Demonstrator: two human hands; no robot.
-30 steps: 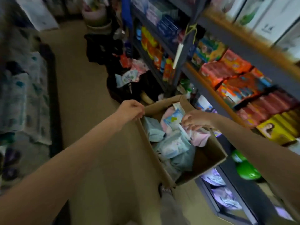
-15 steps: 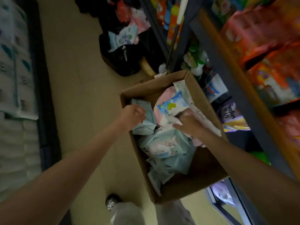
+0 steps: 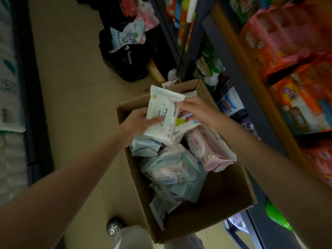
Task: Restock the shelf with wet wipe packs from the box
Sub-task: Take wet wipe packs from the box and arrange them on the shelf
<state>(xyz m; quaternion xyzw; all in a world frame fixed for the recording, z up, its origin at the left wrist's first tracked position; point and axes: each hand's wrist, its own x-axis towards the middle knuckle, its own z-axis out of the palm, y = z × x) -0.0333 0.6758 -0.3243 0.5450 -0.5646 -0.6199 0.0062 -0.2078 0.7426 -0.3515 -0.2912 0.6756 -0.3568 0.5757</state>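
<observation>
An open cardboard box (image 3: 212, 220) stands on the floor beside the shelf (image 3: 239, 81), holding several pale green and pink wet wipe packs (image 3: 170, 169). A white wet wipe pack (image 3: 164, 108) is lifted above the box's far end. My left hand (image 3: 138, 121) holds its lower left side, fingers under it. My right hand (image 3: 195, 110) pinches its right edge from the other side. A second pack with a blue and yellow print (image 3: 185, 125) lies just beneath, partly hidden by my right hand.
The shelf on the right carries orange and red packs (image 3: 287, 38) and bottles lower down. A black bag with packs (image 3: 129, 56) lies on the floor beyond the box. Stacked white bundles (image 3: 9, 87) line the left side. My shoe (image 3: 114, 227) is by the box.
Both hands have come together and raised a white pack out of the box; earlier the left hand was at the box's left edge and the right reached among the packs.
</observation>
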